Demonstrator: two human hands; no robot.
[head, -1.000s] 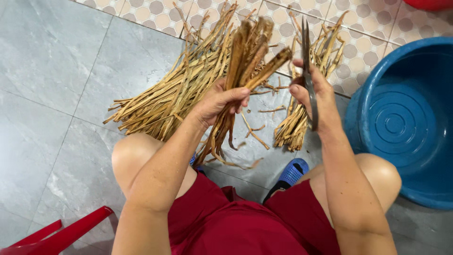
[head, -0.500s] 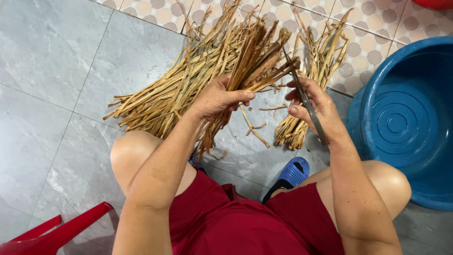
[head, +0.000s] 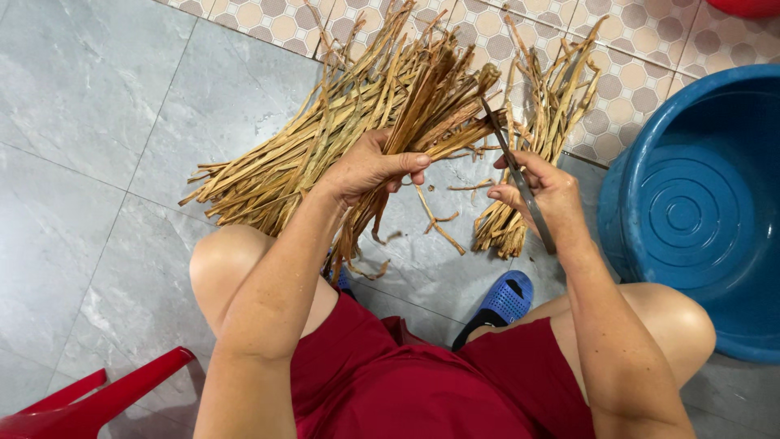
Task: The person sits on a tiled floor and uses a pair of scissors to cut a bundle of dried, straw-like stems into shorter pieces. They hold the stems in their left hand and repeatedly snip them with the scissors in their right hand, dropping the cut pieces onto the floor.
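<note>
Head: strip bundle [head: 422, 106] in left fingers [head: 406, 167].

The long dark metal scissors [head: 520, 183] in the right hand [head: 543, 195] now tilt from upright toward the bundle of dry tan stalks [head: 431, 106], their tip touching the stalk ends gripped by the left hand [head: 370, 167].

Frame edge cuts blue basin [head: 691, 211] and red stool [head: 97, 402].
</note>
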